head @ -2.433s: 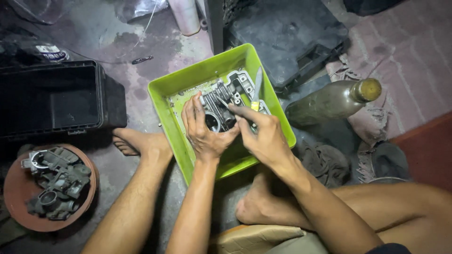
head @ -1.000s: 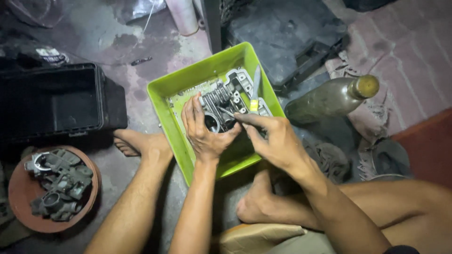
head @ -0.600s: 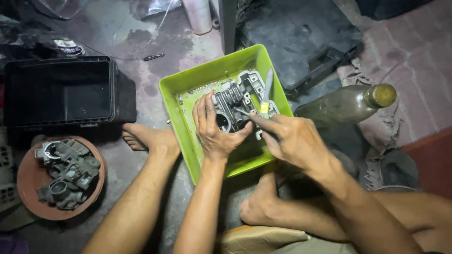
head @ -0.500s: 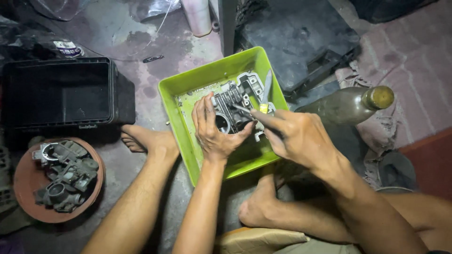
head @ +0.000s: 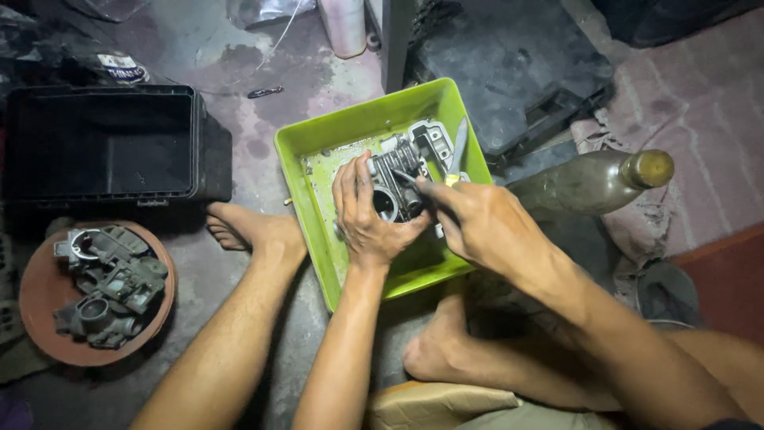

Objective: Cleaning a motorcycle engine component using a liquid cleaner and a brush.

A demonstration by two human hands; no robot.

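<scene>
Left hand (head: 370, 219) clenched around metal engine part (head: 398, 179) over green tray (head: 318, 215) — likely heavy, stiff, greasy; best gripped by its body. Right hand (head: 485, 227) just beside, pinching thin tool (head: 410, 179) against it.

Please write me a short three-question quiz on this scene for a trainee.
1. True or false: the left hand grips the metal carburettor part over the green tray.
2. What lies on the round brown dish at the left? A) bottles B) grey metal parts C) rags
3. Which container lies on its side to the right of the tray?

Key
1. True.
2. B: the grey metal parts.
3. The bottle with the yellowish cap.
</scene>
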